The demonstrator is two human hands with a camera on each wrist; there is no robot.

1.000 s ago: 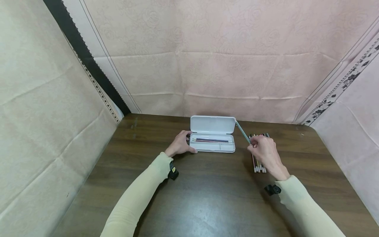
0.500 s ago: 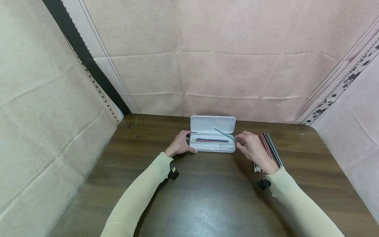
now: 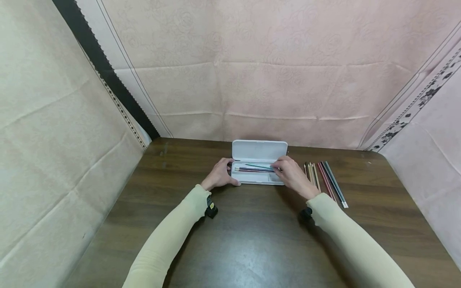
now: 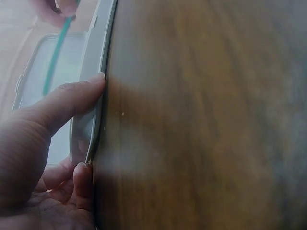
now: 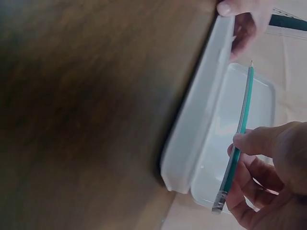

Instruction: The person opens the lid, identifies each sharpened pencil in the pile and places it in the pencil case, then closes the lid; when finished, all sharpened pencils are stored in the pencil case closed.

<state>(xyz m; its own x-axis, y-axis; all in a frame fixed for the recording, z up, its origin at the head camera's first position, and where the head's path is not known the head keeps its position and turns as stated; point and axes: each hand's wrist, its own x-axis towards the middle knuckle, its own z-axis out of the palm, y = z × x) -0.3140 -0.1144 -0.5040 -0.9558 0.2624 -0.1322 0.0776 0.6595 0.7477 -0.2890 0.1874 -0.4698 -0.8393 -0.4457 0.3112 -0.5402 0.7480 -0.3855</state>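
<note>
A white pencil case lies with its lid up near the table's back edge. My left hand grips its left end; in the left wrist view the thumb lies along the front wall and the fingers curl at the end. Above the case's right half, my right hand pinches a green pencil between thumb and fingers. That pencil has a sharpened tip pointing left and an eraser end with a metal band. Inside the case lie dark pencils, partly hidden by the right hand.
To the right of the case, several loose pencils lie side by side on the wooden table, in blue, red and pale wood tones. The right forearm passes over their near ends. A cloth-covered wall rises behind the table.
My right hand has carried the green pencil left from the loose pencils to the case, turning and lowering it from a slant to nearly level. The left hand stays on the case.
</note>
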